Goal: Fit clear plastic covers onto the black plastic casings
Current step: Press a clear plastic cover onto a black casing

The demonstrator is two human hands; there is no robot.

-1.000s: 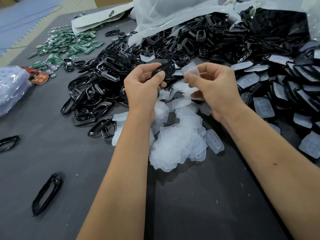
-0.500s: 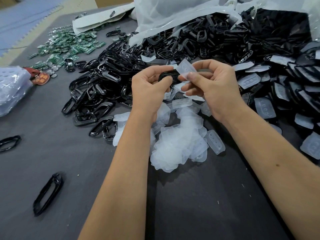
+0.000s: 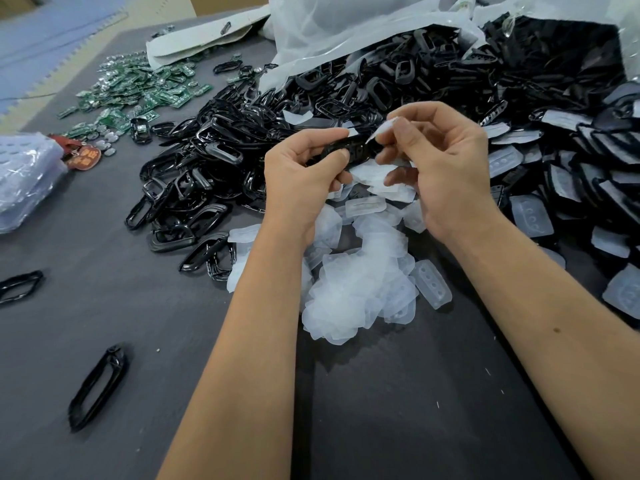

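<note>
One head-worn wide-angle view looks forward and down onto the dark surface (image 3: 104, 341) from close above. Both forearms enter from 6 o'clock and meet near centre, with the hands close to the lens. The far edge of the surface lies toward 11 o'clock, bent by the lens.

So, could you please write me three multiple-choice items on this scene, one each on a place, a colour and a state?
1. Where do the circuit boards lie on the table?
A. far left
B. near right
C. under the arms

2. What colour are they?
A. red
B. green
C. yellow

3. What does the left hand do?
A. lies flat
B. grips a black casing
C. hangs empty

Answers:
1. A, they are spread left of the black pile.
2. B, they show green.
3. B, its fingers curl round the casing while the right hand pinches a clear cover.
</note>
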